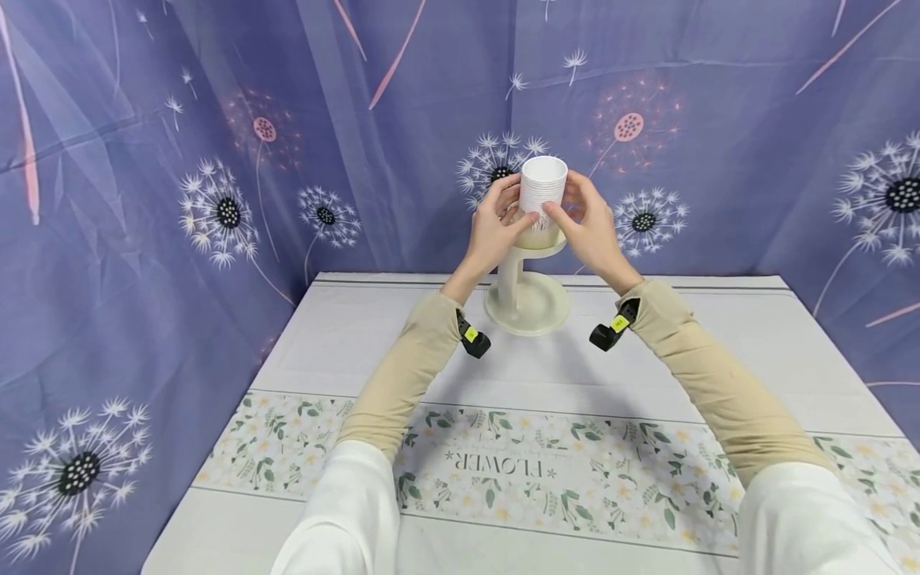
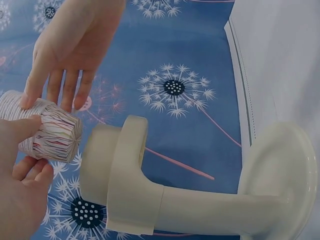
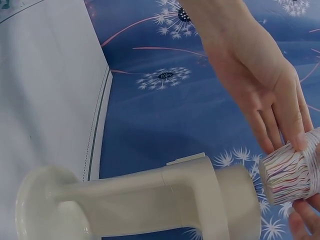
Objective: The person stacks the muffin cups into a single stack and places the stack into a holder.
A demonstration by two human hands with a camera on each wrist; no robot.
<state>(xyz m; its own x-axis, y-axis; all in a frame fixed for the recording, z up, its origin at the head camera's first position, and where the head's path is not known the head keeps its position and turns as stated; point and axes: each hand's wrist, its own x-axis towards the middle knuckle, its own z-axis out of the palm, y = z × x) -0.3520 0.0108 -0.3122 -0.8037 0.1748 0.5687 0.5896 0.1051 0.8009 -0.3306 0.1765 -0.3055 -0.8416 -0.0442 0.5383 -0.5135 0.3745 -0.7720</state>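
Note:
A stack of white paper cups [image 1: 544, 185] is held between both hands above a cream cup holder stand [image 1: 528, 307]. My left hand [image 1: 496, 225] grips the stack from the left, thumb across the front. From the other side my right hand [image 1: 591, 228] grips it too, its thumb near the left one. Colourful streaks mark the lowest cup [image 2: 62, 132] in the left wrist view. Just past its base lies the holder's round cup [image 2: 97, 162]; whether they touch cannot be told. The stand's ring arm [image 3: 202, 200] shows in the right wrist view.
The stand rests near the back edge of a table with a white cloth [image 1: 374, 319] and a flowered band [image 1: 503, 471]. Behind and beside it hangs a purple-blue curtain [image 1: 402, 160] with dandelion prints.

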